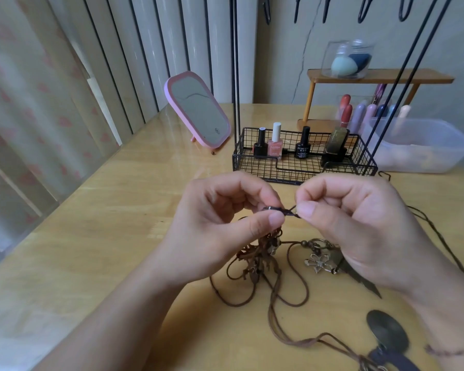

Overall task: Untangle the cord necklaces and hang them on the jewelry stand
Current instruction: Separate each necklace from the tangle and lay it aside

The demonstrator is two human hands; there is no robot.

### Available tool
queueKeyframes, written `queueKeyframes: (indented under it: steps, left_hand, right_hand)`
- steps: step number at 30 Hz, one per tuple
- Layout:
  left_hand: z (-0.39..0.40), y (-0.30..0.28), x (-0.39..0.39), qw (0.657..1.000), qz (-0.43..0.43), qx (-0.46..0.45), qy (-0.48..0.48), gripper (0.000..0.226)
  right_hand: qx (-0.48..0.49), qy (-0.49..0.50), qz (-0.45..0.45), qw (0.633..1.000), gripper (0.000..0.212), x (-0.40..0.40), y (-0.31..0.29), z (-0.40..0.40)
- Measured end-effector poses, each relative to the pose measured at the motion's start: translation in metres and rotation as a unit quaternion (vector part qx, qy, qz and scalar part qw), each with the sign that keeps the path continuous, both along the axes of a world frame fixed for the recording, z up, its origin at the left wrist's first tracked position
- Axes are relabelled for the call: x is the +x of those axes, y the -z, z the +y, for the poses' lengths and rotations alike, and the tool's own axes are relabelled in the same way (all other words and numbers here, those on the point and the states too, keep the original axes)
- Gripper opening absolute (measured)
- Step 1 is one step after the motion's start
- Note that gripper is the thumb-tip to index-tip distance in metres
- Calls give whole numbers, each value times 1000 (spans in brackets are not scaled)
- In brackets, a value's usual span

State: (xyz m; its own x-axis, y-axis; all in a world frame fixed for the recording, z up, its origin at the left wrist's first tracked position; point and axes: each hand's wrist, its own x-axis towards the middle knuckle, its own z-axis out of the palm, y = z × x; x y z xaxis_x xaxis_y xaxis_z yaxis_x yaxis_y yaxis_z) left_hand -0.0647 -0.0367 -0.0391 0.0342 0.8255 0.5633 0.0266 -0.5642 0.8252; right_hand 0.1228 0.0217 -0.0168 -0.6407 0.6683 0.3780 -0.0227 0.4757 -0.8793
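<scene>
Two cords already hang from the jewelry stand (276, 167), while a clasp (279, 210) is pinched between left hand (225, 223) and right hand (354, 218) above the still-tangled cord necklaces (263, 266) on the table (91, 250).

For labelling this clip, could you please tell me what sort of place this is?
Probably a home dressing table: a pink-framed standing mirror, nail polish bottles in a black wire basket, and lipsticks under a small wooden shelf.
</scene>
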Motion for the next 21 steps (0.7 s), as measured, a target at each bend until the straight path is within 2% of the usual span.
queueKeyframes:
  steps: [4,10,17,21]
  left_hand:
    - [1,-2,0,999,-29,-7,44,9]
    - [3,-2,-5,990,-103,-25,89,16]
    - [3,1,-4,992,-30,-100,68,23]
    - [1,-1,-1,992,-6,-114,49,18]
  right_hand:
    - [-54,-24,25,998,15,-1,-1,1]
    - [-77,-22,24,996,19,-1,0,3]
    - [-62,-37,16,997,17,0,0,3]
    - [-49,-32,9,998,16,-1,0,3]
